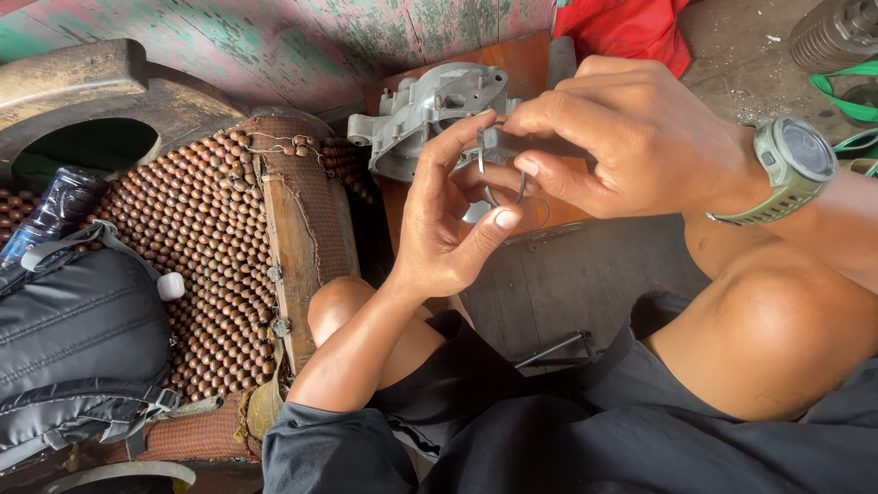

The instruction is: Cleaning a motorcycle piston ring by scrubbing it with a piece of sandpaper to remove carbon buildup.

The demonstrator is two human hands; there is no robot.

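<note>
- My left hand is raised in front of me, palm turned toward me, fingers curled; thumb and forefinger pinch a thin metal ring.
- My right hand comes in from the right, fingers closed around a small dark tool whose tip meets the ring.
- The ring sits between the two hands, held above my knees and in front of the grey cast-metal housing.
- The housing rests on a brown wooden board, just behind my hands and not touching them.
- A green wristwatch is strapped to my right wrist.
- To the left lies a wooden-bead seat mat; a black backpack rests partly on it, with a dark bottle just above the backpack.
- Red cloth lies behind the board, top right.
</note>
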